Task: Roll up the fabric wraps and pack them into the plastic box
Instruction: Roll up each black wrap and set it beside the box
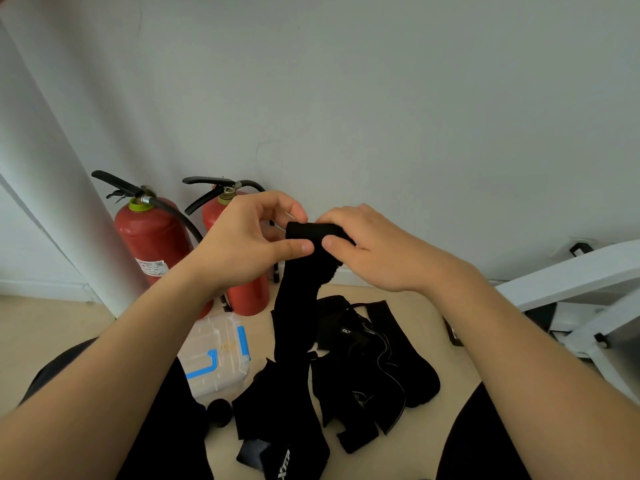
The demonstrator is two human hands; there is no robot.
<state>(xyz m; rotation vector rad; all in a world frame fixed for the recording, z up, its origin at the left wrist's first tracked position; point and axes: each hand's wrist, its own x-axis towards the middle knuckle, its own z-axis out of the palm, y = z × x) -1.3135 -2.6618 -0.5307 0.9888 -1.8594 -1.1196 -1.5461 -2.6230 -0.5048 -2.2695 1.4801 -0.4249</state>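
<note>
A pale grey wall [381, 98] fills most of the view, and a beige floor [52, 323] runs up to it. A white metal frame [571, 271] slants across the floor's right side. At the floor's far edge, towards the left, two red fire extinguishers stand upright against the wall, one [152, 237] further left and the other [247, 296] partly hidden behind the person's left arm.

A loose pile of black wraps [374, 368] lies spread over the middle of the floor, between the person's knees. One long black wrap [294, 306] is lifted clear of it. Its top end is wound into a short roll up at the hands, and the rest hangs down to the floor beside the pile.

The clear plastic box [214, 362], with blue clasps and its lid shut, sits on the floor left of the pile, by the left knee.

The left hand [242, 244] pinches the roll's left end between thumb and fingers. The right hand [374, 247] curls round the roll from the other side, thumb pressed on its front.

A small rolled wrap [219, 412] lies just beside the box's near edge.
</note>
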